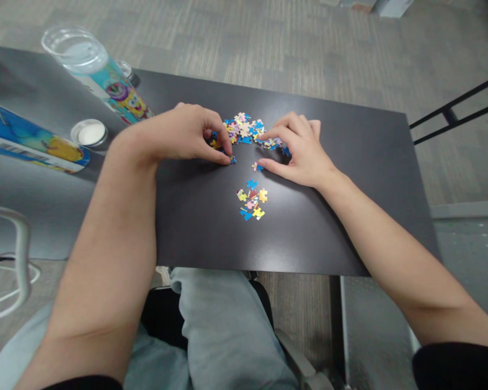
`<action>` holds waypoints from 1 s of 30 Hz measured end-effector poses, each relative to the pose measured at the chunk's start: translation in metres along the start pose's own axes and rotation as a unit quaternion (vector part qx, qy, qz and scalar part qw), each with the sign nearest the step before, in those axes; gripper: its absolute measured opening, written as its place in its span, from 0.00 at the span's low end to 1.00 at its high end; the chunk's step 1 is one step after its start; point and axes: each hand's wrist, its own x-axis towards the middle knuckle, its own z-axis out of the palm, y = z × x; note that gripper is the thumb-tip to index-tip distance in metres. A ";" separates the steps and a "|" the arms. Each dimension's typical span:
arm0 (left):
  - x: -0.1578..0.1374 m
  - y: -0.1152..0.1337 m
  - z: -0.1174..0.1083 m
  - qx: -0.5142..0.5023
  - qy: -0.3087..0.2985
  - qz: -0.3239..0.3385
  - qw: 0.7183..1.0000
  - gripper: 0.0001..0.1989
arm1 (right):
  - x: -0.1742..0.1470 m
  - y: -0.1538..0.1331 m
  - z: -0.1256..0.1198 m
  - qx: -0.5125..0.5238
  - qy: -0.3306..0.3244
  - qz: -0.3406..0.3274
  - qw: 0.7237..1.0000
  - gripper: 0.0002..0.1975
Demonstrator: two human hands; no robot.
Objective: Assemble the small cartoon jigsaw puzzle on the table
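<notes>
A heap of colourful jigsaw puzzle pieces (244, 129) lies on the dark table (203, 233). At its left edge, my left hand (195, 132) has thumb and index finger closed on a small blue puzzle piece (233, 160). My right hand (299, 146) is over the heap's right side with fingers and thumb apart. Its thumb tip touches a pink and blue puzzle piece (255, 167) on the table, while the index fingertip reaches the heap. Closer to me is a small loose cluster of puzzle pieces (251, 204), with a blue puzzle piece (251, 184) just above it.
On the left, a clear-topped cartoon tube (122, 92) stands beside a round metal-rimmed lid (89, 132). Another blue tube (32, 141) is at the far left. A white curved tube (22, 254) is lower left. Black bars (455, 108) extend beyond the table's right edge.
</notes>
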 end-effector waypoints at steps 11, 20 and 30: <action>0.010 0.003 0.014 -0.169 0.026 0.008 0.985 0.28 | -0.002 -0.006 -0.008 0.003 -0.022 -0.005 1.000 0.41; 0.007 0.006 0.010 -0.132 0.160 -0.029 0.978 0.26 | -0.001 -0.015 -0.013 0.001 -0.052 -0.016 0.999 0.25; 0.000 -0.034 0.002 -0.100 0.074 -0.099 0.987 0.30 | -0.004 -0.008 -0.012 0.026 -0.075 -0.111 0.991 0.21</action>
